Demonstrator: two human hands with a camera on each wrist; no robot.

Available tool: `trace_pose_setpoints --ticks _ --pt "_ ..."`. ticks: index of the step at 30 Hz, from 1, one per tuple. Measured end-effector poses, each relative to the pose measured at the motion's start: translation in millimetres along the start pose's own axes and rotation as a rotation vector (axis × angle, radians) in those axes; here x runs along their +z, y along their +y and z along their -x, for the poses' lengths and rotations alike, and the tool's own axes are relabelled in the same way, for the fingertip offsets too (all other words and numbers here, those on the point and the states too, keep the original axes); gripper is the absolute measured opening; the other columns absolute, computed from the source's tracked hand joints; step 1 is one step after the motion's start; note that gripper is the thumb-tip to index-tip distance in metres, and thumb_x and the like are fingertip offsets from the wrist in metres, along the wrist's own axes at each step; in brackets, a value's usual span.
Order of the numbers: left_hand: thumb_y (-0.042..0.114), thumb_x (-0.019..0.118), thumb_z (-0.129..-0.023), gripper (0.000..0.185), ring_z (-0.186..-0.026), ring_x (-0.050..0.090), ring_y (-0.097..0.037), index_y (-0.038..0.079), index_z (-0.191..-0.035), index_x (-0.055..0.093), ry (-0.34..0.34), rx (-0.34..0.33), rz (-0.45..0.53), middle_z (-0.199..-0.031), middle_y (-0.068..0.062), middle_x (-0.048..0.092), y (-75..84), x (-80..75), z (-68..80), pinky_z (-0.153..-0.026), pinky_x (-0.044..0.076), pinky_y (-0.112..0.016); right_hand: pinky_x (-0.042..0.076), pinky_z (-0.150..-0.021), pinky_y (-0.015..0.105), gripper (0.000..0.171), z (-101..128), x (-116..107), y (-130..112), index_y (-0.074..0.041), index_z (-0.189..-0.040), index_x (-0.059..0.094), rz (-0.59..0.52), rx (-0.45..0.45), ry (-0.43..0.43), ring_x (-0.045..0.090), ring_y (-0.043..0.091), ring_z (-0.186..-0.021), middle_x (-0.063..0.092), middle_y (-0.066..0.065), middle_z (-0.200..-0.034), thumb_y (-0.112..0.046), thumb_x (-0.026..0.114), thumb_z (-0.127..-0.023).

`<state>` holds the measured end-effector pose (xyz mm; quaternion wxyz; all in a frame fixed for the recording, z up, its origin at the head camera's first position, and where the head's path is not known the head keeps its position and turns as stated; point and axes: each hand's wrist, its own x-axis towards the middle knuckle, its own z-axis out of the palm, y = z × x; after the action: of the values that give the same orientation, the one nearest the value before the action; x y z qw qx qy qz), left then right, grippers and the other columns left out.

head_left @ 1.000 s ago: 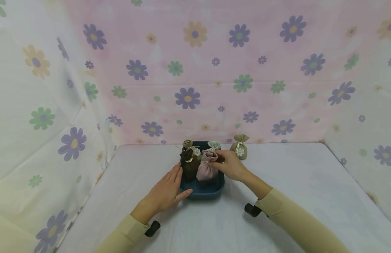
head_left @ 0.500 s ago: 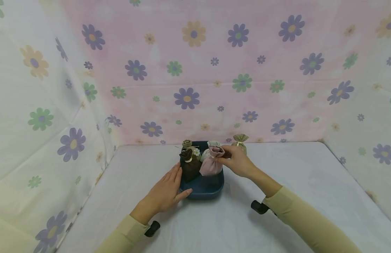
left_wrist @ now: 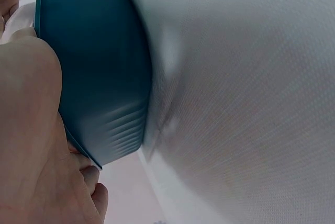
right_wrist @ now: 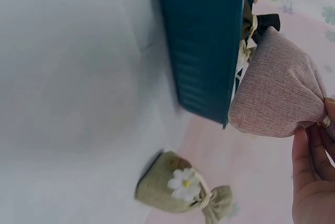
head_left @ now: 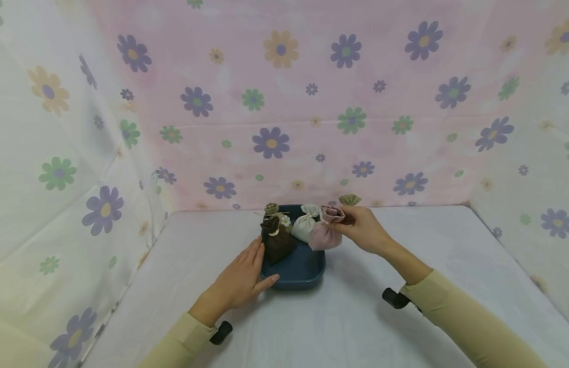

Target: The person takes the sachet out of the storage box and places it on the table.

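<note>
My right hand (head_left: 366, 231) pinches a pink cloth pouch (head_left: 325, 237) by its tied neck, over the right rim of a dark blue basin (head_left: 297, 281). In the right wrist view the pouch's full bottom (right_wrist: 280, 88) hangs clear of the basin's wall. My left hand (head_left: 238, 278) rests along the basin's left rim, fingers straight and thumb at the front corner. Inside the basin sit a dark brown pouch (head_left: 280, 248), a pale whitish pouch (head_left: 304, 226) and, behind the brown one, a tan pouch (head_left: 271, 208) partly hidden, near a white flower.
An olive-green pouch with a white daisy (right_wrist: 180, 187) stands on the white table right of the basin, mostly hidden by my right hand in the head view. Flower-patterned cloth walls (head_left: 270, 143) enclose the table's back and sides.
My right hand has lifted the pink pouch from the basin's middle and carried it right, to the right rim, uncovering the whitish pouch. The left hand stays put.
</note>
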<state>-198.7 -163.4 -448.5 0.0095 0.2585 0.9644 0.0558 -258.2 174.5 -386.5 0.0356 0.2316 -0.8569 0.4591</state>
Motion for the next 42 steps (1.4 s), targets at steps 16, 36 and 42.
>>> trace_pose_setpoints --ticks 16,36,42 --pt "0.069 0.034 -0.103 0.097 -0.156 0.015 -0.037 -0.009 -0.159 0.022 0.001 0.001 0.009 -0.168 -0.025 0.011 1.0 -1.7 0.0 -0.124 0.023 -0.050 0.059 -0.085 0.042 0.025 19 -40 35 0.001 -0.117 0.071 0.148 0.024 0.055 0.071 0.033 -0.102 0.071 0.015 -0.109 -0.011 0.073 -0.095" --pt "0.070 0.032 -0.103 0.098 -0.157 0.013 -0.035 -0.008 -0.160 0.019 -0.013 -0.002 0.009 -0.169 -0.024 0.008 0.8 -1.0 0.0 -0.124 0.023 -0.049 0.056 -0.074 0.039 0.018 19 -78 74 0.002 -0.107 0.071 0.282 0.098 0.114 0.069 0.034 -0.094 0.073 0.019 -0.101 -0.012 0.072 -0.097" --pt "0.070 0.032 -0.103 0.098 -0.156 0.014 -0.035 -0.008 -0.159 0.020 -0.007 -0.005 0.008 -0.169 -0.025 0.009 -0.3 0.2 -0.2 -0.124 0.024 -0.049 0.056 -0.074 0.040 0.022 12 -83 85 0.007 -0.110 0.069 0.294 0.131 0.150 0.069 0.036 -0.093 0.072 0.024 -0.102 -0.011 0.069 -0.098"
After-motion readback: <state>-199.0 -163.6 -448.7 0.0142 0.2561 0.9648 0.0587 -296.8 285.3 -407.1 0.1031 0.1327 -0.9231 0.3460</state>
